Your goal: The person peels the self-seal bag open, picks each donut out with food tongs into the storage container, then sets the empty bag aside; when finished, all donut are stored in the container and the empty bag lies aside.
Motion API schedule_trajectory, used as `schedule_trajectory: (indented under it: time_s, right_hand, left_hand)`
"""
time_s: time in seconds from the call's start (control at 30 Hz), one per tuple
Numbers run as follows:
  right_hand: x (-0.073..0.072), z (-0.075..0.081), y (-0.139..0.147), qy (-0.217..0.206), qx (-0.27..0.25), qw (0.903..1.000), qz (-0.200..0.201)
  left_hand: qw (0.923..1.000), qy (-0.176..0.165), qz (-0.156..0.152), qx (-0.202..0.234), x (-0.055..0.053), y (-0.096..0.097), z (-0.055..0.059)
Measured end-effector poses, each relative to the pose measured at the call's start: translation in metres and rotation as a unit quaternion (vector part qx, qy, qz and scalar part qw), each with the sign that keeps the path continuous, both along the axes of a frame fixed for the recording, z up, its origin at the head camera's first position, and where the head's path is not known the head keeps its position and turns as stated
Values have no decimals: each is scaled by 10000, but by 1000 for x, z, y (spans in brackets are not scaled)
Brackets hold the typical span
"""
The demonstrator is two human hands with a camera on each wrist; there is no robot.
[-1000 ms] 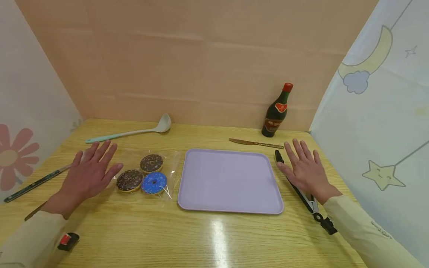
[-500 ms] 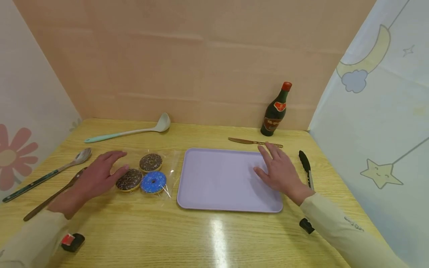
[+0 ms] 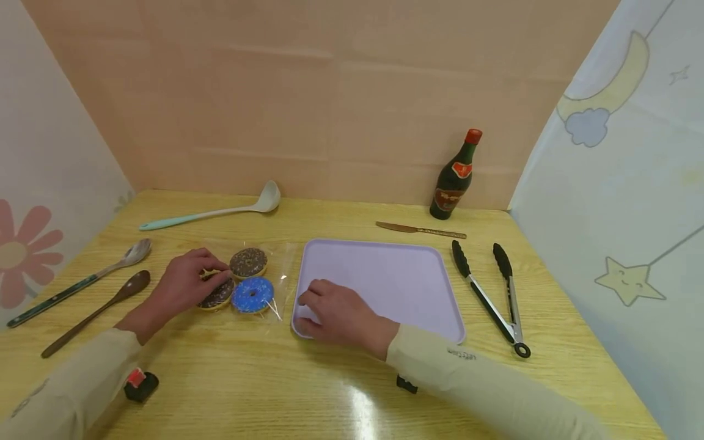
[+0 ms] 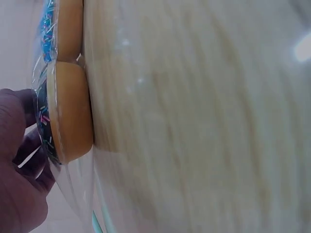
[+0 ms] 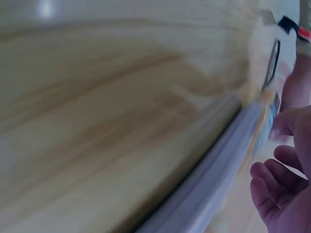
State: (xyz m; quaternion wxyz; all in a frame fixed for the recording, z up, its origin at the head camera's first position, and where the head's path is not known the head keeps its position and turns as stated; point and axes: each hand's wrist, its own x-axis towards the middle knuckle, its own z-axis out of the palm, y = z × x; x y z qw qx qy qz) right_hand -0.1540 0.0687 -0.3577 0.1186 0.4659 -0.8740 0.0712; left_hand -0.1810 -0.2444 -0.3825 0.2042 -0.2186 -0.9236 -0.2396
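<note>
A see-through bag (image 3: 283,269) lies flat on the table with three donuts in it. Two have dark icing with sprinkles, the back donut (image 3: 249,263) and the left donut (image 3: 217,294); the blue donut (image 3: 253,294) is at the right. My left hand (image 3: 189,278) is over the left dark donut, fingers bent and touching its iced top through the film (image 4: 43,124). It covers part of that donut. Above the left part of the lilac tray (image 3: 385,281) hovers my right hand (image 3: 341,311), fingers loosely bent and holding nothing. The right wrist view shows the tray's edge (image 5: 199,189) beside it.
Left of the bag lie a wooden spoon (image 3: 110,308) and a green-handled spoon (image 3: 82,284). A ladle (image 3: 231,210) rests behind. A knife (image 3: 420,230) and a dark bottle (image 3: 453,177) are at the back right. Spread tongs (image 3: 495,299) lie right of the tray.
My right hand has swept left from above the tongs to the tray's left side. My left hand has moved right onto the left dark donut. The donuts and tray stay in place.
</note>
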Motion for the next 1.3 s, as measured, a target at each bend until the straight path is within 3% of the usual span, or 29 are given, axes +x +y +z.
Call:
schedule_trajectory:
  time_s: [0.2, 0.4, 0.67, 0.77, 0.9, 1.1, 1.3]
  right_hand:
    - [6, -6, -39, 45, 697, 9975, 41]
    - [6, -11, -52, 273, 628, 9976, -77]
    - [6, -14, -52, 845, 702, 9939, 120]
    - [6, -15, -51, 402, 675, 9969, 14]
    - [6, -16, -48, -781, 159, 9966, -225]
    - [4, -18, -45, -1687, -644, 9833, -227]
    - [4, -20, -43, -2366, -1365, 9610, -435]
  left_hand:
    - [10000, 11, -24, 69, 1, 1, 0]
    - [9996, 169, -10, 214, 0, 1, -2]
    - [9987, 13, 209, 461, 4, 3, -3]
    - [9977, -28, 235, 630, 5, 4, -4]
    - [9969, 7, 220, 750, 6, 5, -6]
    - [9966, 111, 237, 778, 3, 5, -8]
    - [9964, 88, 286, 799, 3, 4, -9]
